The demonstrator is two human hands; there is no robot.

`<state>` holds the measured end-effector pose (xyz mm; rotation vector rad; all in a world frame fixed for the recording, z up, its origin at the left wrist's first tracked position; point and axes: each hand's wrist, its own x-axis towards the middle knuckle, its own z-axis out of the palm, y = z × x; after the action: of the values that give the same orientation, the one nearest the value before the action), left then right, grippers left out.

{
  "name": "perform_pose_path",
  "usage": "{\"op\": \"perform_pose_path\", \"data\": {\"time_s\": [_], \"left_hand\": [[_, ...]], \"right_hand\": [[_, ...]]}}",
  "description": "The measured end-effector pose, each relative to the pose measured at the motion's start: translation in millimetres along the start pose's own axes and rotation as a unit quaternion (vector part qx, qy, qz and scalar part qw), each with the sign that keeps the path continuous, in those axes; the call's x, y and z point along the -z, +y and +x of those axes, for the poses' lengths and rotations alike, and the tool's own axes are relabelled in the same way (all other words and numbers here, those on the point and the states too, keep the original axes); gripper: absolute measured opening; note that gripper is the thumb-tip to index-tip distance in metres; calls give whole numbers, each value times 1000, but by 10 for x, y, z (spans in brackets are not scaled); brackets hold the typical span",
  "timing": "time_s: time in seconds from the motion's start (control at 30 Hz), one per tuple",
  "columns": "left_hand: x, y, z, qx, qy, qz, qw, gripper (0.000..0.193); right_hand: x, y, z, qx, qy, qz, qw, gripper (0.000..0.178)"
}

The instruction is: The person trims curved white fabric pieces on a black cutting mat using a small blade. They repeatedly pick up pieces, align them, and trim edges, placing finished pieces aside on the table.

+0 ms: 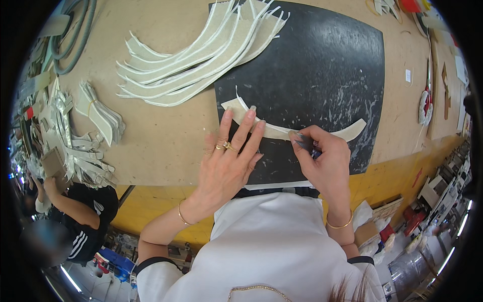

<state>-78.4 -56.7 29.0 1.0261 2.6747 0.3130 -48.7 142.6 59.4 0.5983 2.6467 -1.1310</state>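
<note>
A curved beige piece with a white strip along its upper edge lies on the black mat. The strip's loose end sticks up past the piece's left tip. My left hand rests over the left part of the piece, its fingers stretched out and touching it. Closed around a small dark-bladed tool, my right hand has its fingertips at the white strip near the middle of the piece. My fingers partly hide the tool, so its exact kind does not show.
Several similar curved pieces overlap at the back left. Left of them lie a banded bundle and a heap of pale strips. Red-handled scissors lie at right. Another person's arm is at far left.
</note>
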Motion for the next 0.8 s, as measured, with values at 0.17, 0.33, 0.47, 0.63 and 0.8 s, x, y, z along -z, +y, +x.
{"op": "perform_pose_path", "data": {"time_s": [0.17, 0.33, 0.47, 0.63, 0.8], "left_hand": [[25, 23, 13, 6, -8, -11, 1000, 59], [14, 83, 9, 30, -16, -25, 999, 56], [-46, 154, 18, 47, -4, -37, 998, 53], [-80, 192, 4, 42, 10, -28, 999, 54], [-118, 247, -10, 52, 27, -12, 998, 52]], "right_hand": [[31, 17, 11, -4, -13, -7, 1000, 15], [30, 2, 29, -23, -17, -2, 1000, 16], [22, 9, 42, -36, -19, -4, 999, 16], [19, 8, 52, -46, -26, -13, 999, 15], [23, -4, 48, -43, -33, -30, 998, 15]]}}
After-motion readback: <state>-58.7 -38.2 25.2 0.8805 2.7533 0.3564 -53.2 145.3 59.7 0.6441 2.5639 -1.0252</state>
